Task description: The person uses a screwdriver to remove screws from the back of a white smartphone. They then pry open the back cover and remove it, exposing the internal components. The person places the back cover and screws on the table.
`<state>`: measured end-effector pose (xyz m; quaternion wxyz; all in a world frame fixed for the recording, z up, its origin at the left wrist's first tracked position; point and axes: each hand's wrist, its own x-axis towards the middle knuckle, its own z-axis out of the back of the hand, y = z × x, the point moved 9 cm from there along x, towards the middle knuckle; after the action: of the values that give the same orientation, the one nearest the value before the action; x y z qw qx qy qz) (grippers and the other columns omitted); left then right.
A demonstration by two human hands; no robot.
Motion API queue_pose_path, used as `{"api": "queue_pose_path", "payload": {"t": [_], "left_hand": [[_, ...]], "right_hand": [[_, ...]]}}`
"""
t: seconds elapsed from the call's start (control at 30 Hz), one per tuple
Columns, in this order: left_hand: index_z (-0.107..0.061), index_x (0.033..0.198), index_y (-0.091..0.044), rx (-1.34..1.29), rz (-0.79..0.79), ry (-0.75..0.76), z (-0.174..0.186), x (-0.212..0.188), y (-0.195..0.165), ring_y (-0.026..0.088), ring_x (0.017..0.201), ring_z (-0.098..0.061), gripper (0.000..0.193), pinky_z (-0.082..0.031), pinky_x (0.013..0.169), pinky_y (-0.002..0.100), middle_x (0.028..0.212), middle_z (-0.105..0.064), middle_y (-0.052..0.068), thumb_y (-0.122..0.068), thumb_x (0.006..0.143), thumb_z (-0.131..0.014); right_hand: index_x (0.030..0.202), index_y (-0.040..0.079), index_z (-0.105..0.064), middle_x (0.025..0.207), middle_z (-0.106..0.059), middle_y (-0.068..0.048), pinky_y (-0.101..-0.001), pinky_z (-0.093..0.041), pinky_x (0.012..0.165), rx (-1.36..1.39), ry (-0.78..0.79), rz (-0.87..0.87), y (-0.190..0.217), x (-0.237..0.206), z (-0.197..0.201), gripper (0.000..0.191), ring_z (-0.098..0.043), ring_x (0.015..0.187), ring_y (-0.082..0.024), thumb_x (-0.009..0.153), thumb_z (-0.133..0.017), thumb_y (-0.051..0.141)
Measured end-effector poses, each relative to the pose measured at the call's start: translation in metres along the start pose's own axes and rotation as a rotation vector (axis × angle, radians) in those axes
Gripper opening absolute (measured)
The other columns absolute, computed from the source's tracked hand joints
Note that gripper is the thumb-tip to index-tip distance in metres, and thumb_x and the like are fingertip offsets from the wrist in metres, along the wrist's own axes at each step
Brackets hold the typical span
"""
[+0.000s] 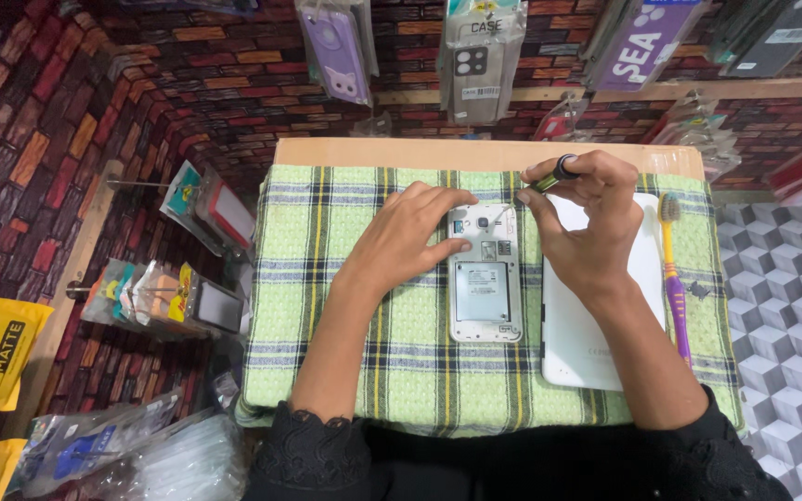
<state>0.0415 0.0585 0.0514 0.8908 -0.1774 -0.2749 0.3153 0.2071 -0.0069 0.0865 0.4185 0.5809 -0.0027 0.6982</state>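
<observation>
surface: green plaid cloth [401, 371] on wooden counter [485, 151] | right: purple-yellow toothbrush [672, 278] beside white tablet [587, 343] | wall: brick-pattern, packaged phone cases [475, 60] hanging | left: packets on hooks [164, 297]

Setting: small phone accessory and repair shop. Evidence: packaged phone cases [473, 57] hang on hooks along the brick-patterned wall [39, 111]; further packets hang on pegs [155, 301] at left. Narrow wooden desk [489, 152] covered with a green checked cloth [401, 362], on which an opened phone [485, 278] lies with its back cover off.
</observation>
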Motion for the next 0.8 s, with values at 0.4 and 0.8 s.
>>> {"api": "queue_pose_path", "payload": {"t": [0.4,0.8], "left_hand": [[-0.065,0.125,-0.015,0.024,0.034,0.022,-0.0034,0.0012,0.0022,0.024,0.116,-0.062,0.054,-0.044,0.105,0.043,0.121,-0.071,0.003,-0.033,0.078,-0.082],[-0.064,0.125,-0.014,0.013,0.006,0.019,0.0,0.0005,-0.0008,0.026,0.115,-0.062,0.053,-0.044,0.104,0.044,0.12,-0.07,0.005,-0.033,0.079,-0.082]], "right_hand": [[0.127,0.002,-0.034,0.112,-0.068,-0.019,-0.0336,-0.068,0.093,-0.038,-0.028,-0.007,0.0021,0.0018,0.0035,0.059,-0.076,0.109,-0.027,0.093,-0.078,-0.019],[0.134,0.004,-0.041,0.122,-0.063,-0.018,-0.0345,-0.067,0.097,-0.027,-0.013,-0.085,-0.0073,0.0004,0.0012,0.061,-0.074,0.114,-0.025,0.092,-0.079,-0.018]]}}
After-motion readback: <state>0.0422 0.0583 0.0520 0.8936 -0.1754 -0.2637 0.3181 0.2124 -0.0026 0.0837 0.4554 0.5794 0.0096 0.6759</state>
